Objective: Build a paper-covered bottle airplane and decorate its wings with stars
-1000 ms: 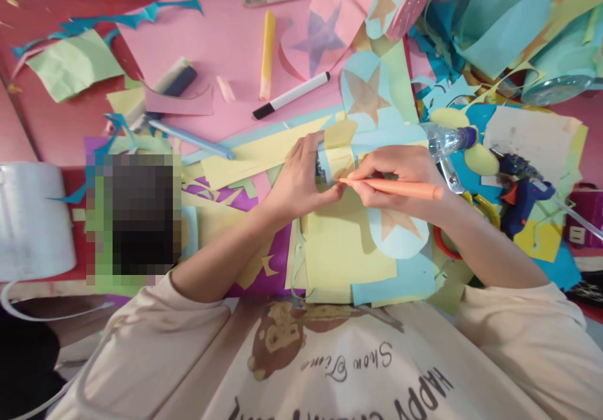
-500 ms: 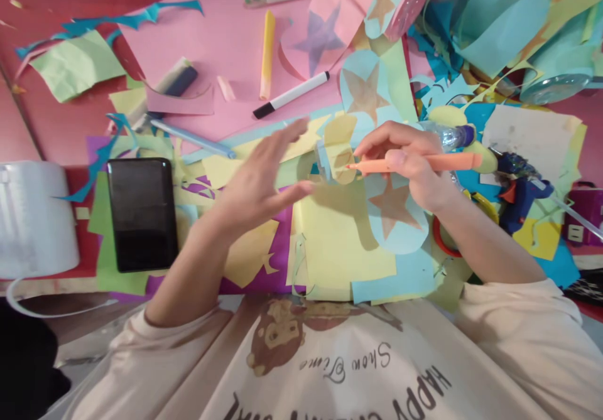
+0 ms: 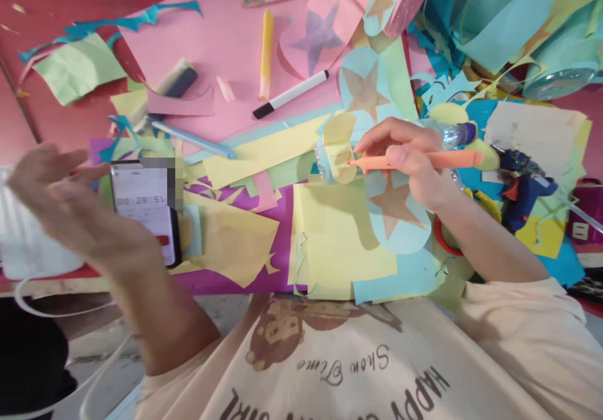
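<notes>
My right hand (image 3: 405,156) is closed around an orange marker (image 3: 443,159), its tip pointing left at a folded, rounded piece of yellow paper (image 3: 343,166). That piece rests over a clear plastic object, only partly visible. Far to the left, my left hand (image 3: 75,200) is beside a smartphone (image 3: 147,222), fingers apart and somewhat blurred, holding nothing. The phone's screen is lit with a running time display. Below my right hand lies a blue rounded paper with a brown star (image 3: 396,210), partly covered by the hand. A yellow sheet (image 3: 343,244) spreads next to it.
Several pens lie on the pink paper (image 3: 221,43), among them a white marker with a black cap (image 3: 291,95) and a yellow marker (image 3: 266,56). A blue glue gun (image 3: 525,197) and red-handled scissors (image 3: 445,238) are at right. A white device (image 3: 28,257) stands at far left.
My left hand has swung from the middle of the papers leftward to the phone, whose dark screen is now lit. My right hand keeps the orange marker in nearly the same spot.
</notes>
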Tool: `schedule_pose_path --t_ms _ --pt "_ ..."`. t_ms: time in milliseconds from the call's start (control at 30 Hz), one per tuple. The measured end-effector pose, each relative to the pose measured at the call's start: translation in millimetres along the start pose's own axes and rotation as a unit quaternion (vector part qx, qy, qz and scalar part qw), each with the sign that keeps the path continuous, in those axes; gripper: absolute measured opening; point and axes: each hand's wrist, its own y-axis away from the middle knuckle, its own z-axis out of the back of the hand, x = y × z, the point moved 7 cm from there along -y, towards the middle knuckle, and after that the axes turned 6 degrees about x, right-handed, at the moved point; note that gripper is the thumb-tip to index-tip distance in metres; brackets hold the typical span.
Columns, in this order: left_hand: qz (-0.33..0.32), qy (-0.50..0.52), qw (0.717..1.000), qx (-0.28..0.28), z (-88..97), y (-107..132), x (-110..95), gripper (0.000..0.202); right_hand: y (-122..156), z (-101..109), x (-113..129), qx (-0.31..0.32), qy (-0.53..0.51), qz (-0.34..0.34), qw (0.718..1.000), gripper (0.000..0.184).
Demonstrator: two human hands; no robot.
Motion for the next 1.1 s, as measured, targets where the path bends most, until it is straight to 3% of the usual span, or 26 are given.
schedule_pose_path --t_ms 33,67,100,167,233,267,333,467,567,700,767,933,1100 --pt "-0.056 0.051 0.997 -0.018 -10.1 0.3 -22.6 0.071 0.1 0.1 0.1 -0.002 -0.002 -0.001 1.0 0.028" --pt "-0.07 0.081 0.994 0.038 -31.2 -0.1 -42.1 0.05 0.2 0.1 0.1 -0.003 -0.002 -0.003 1.0 0.028" --pt "-0.086 0.1 0.983 0.124 -56.1 1.5 -63.4 0.044 0.3 0.1 0.3 -0.004 0.0 -0.007 1.0 0.028" --pt "-0.113 0.113 0.938 0.307 -102.8 12.5 -103.6 0.064 0.5 0.5 1.3 -0.005 0.007 -0.015 1.0 0.027" --pt "-0.143 0.11 0.901 0.395 -130.7 22.5 -134.1 0.085 0.7 1.2 2.3 -0.009 0.018 -0.027 0.999 0.027" --pt "-0.141 0.122 0.889 0.419 -140.9 25.4 -143.1 0.085 0.9 1.7 2.9 -0.012 0.025 -0.032 0.999 0.027" --pt "-0.134 0.146 0.881 0.43 -155.6 27.7 -152.2 0.079 0.9 2.3 3.8 -0.017 0.038 -0.039 0.998 0.025" --pt "-0.134 0.195 0.887 0.397 -174.1 33.2 -148.3 0.066 0.4 2.7 2.6 -0.018 0.042 -0.045 0.998 0.018" --pt "-0.162 0.247 0.899 0.323 -171.7 35.1 -145.4 0.062 -0.2 2.3 2.2 -0.011 0.041 -0.033 0.999 0.014" --pt "-0.267 0.233 0.894 0.273 -163.2 37.3 -156.2 0.035 -0.7 2.8 1.0 -0.012 0.043 -0.032 0.999 0.014" --pt "-0.276 0.194 0.9 0.278 -165.0 36.4 -156.7 0.035 -0.7 3.1 -0.1 -0.013 0.042 -0.041 0.998 0.012" --pt "-0.218 0.194 0.899 0.326 -173.4 36.2 -148.1 0.046 -0.1 1.7 2.3 -0.016 0.033 -0.063 0.997 0.01" --pt "-0.221 0.179 0.895 0.345 -172.4 38.3 -150.3 0.047 1.0 3.2 9.9 -0.083 0.023 -0.039 0.996 0.018"
